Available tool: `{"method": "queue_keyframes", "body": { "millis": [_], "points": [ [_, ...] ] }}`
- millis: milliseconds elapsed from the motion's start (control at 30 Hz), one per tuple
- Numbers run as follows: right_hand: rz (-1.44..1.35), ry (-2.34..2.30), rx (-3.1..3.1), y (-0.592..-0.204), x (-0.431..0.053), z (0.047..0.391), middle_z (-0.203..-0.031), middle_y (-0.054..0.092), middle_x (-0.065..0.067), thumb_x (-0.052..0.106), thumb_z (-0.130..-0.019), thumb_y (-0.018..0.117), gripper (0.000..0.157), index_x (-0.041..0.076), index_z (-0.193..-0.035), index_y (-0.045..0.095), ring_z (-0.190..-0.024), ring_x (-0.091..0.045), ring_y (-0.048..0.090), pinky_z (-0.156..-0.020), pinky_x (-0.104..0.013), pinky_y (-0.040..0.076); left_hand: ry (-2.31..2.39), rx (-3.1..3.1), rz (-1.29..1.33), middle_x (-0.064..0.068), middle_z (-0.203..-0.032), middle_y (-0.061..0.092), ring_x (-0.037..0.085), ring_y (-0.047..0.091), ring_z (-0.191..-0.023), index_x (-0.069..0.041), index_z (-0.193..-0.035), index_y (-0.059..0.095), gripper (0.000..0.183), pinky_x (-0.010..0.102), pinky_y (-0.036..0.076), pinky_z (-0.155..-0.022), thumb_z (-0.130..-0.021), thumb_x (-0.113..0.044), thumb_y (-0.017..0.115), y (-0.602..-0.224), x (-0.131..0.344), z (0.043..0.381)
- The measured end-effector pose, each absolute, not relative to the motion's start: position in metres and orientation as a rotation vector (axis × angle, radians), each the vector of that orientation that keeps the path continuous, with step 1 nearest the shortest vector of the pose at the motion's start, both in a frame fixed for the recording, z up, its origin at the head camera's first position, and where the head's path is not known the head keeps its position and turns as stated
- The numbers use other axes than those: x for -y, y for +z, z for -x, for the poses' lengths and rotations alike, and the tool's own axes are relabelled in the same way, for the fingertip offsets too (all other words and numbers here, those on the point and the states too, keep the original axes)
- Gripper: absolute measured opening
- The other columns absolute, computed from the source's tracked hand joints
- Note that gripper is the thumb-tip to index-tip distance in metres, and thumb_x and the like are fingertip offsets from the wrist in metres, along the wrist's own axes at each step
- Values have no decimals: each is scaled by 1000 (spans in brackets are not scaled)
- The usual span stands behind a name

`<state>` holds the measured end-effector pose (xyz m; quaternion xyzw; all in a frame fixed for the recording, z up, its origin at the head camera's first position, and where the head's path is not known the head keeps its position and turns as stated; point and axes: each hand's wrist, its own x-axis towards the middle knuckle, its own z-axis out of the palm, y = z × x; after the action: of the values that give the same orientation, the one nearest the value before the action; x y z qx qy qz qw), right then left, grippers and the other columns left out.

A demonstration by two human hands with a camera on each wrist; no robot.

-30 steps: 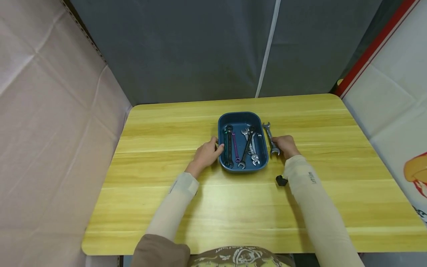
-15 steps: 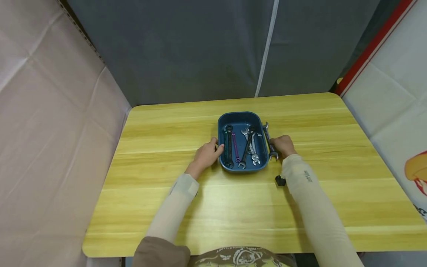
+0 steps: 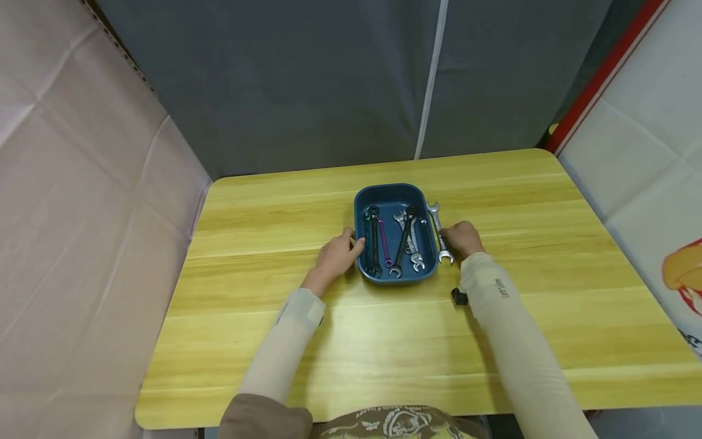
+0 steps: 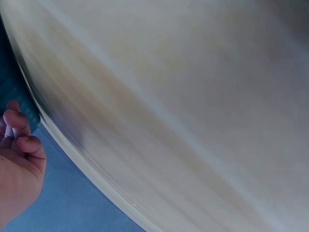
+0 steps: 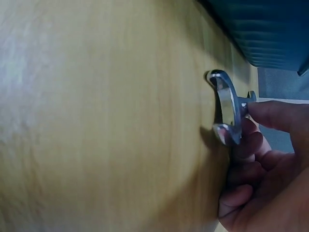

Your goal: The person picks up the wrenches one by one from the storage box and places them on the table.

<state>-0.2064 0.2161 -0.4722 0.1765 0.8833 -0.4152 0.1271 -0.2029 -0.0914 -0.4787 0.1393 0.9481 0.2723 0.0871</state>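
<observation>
In the head view, a blue rectangular plastic bin (image 3: 396, 281) stands on the table with several wrenches inside, among them a black wrench (image 3: 402, 247) and a purple wrench (image 3: 384, 244). My left hand (image 3: 336, 256) grips the bin's left side, thumb at the rim and fingers against the outside wall. Between thumb and fingers, my right hand (image 3: 464, 238) pinches a silver open-end wrench (image 3: 436, 225) by its shank. That wrench lies lengthwise close along the bin's right side, its near jaw toward me; the right wrist view shows this end of the wrench (image 5: 231, 108) low over the wood.
A yellow wood-grain table (image 3: 247, 244) fills the foreground. Behind it hangs a grey curtain (image 3: 307, 85), and pale cloth walls stand at both sides. A small black device (image 3: 459, 297) sits at my right wrist.
The silver wrench, pinched in my right hand, tilted toward the bin and then turned flatter beside it, shifting slightly left. My left hand has kept its place on the bin.
</observation>
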Motion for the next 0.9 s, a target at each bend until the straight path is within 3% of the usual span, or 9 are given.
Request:
{"method": "queue_keyframes", "body": {
  "millis": [300,600,733,800,900],
  "points": [
    [-487,-1174,-2602,-472,-211,206,-49,40,5,23,-93,49,42,14,-52,44,-46,-13,42,-48,-27,36,814,-2820,-406,4,-74,56,20,53,-65,-12,-119,49,48,30,39,-54,-98,-53,34,-478,95,203],
    [-546,-1259,-2573,-479,-217,213,-52,42,4,20,-92,54,35,11,-59,45,-52,-14,44,-53,-28,38,815,-2849,-440,4,-73,56,19,53,-62,-10,-119,50,46,30,39,-52,-99,-49,39,-476,94,204],
    [-600,-1355,-2537,-478,-222,214,-73,52,-7,22,-92,56,25,-1,-80,57,-71,-20,47,-65,-31,42,801,-2852,-455,3,-72,55,19,53,-61,-10,-119,49,46,30,39,-52,-99,-49,38,-475,92,204],
    [-638,-1422,-2469,-475,-225,214,-97,56,-15,25,-94,55,33,-6,-104,60,-89,-23,48,-80,-34,44,798,-2858,-455,3,-72,56,19,53,-61,-10,-119,49,45,30,39,-52,-99,-48,39,-475,90,204],
    [-671,-1506,-2373,-470,-230,213,-125,49,-20,29,-97,51,50,-9,-129,50,-110,-25,42,-99,-39,40,800,-2855,-456,3,-75,60,18,54,-61,-9,-119,49,44,30,41,-52,-99,-47,40,-475,89,204]
  ]
}}
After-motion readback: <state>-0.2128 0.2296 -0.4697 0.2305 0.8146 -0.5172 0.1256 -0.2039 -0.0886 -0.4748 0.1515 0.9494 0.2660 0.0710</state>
